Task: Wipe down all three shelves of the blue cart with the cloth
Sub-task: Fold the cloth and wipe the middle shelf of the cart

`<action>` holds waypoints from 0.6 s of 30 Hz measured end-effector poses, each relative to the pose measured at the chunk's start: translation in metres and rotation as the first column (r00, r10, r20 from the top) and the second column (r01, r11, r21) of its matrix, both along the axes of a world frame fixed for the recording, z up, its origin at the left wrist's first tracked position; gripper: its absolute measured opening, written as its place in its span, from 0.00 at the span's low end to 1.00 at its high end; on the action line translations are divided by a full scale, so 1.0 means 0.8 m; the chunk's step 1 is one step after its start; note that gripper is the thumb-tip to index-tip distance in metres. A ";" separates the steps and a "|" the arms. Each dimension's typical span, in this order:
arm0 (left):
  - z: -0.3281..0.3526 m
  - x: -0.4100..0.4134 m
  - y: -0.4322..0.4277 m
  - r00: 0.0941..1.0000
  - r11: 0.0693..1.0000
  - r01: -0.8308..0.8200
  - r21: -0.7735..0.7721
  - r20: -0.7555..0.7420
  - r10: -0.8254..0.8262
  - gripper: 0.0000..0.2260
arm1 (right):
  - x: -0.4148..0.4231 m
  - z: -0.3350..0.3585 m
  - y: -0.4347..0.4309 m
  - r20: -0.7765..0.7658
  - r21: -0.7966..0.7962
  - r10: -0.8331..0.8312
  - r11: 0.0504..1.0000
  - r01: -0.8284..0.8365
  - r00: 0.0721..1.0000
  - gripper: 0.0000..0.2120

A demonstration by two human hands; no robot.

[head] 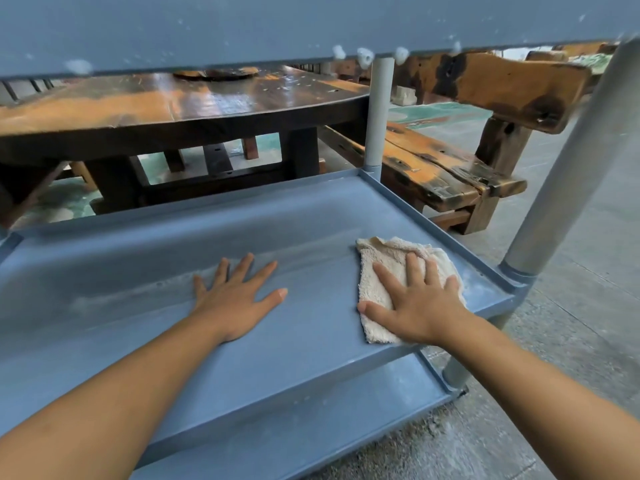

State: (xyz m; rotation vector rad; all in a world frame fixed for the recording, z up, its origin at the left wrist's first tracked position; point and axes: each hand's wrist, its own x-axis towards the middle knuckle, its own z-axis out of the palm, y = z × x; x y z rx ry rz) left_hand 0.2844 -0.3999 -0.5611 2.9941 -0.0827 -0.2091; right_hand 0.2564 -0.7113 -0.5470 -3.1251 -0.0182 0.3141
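The blue cart's middle shelf (pixel 145 258) fills the centre of the head view, with a pale dusty streak across it. My right hand (pixel 415 299) presses flat on a cream terry cloth (pixel 375 268) near the shelf's right end. My left hand (pixel 235 296) rests flat on the bare shelf to the left, fingers spread, holding nothing. The underside of the top shelf (pixel 242 26) hangs just above. Part of the bottom shelf (pixel 311 431) shows below the front rim.
Grey cart posts stand at the far right corner (pixel 379 116) and near right corner (pixel 568 174). A dark wooden table (pixel 173 109) and a wooden bench (pixel 440 168) stand behind the cart. Grey concrete floor (pixel 571 341) lies to the right.
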 end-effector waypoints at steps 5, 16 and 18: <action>0.004 0.000 -0.003 0.999 1.000 -0.008 0.010 -0.046 0.008 0.34 | -0.001 0.015 -0.003 -0.070 -0.100 0.052 0.993 -0.059 0.996 0.47; -0.012 -0.002 -0.059 0.973 0.979 0.200 -0.037 0.124 -0.194 0.26 | 0.099 0.001 -0.023 0.067 0.095 0.276 0.955 -0.282 0.959 0.54; -0.015 -0.002 -0.058 0.976 0.981 0.193 -0.014 0.110 -0.190 0.26 | 0.133 0.001 -0.018 0.093 0.082 0.233 0.967 -0.241 0.968 0.56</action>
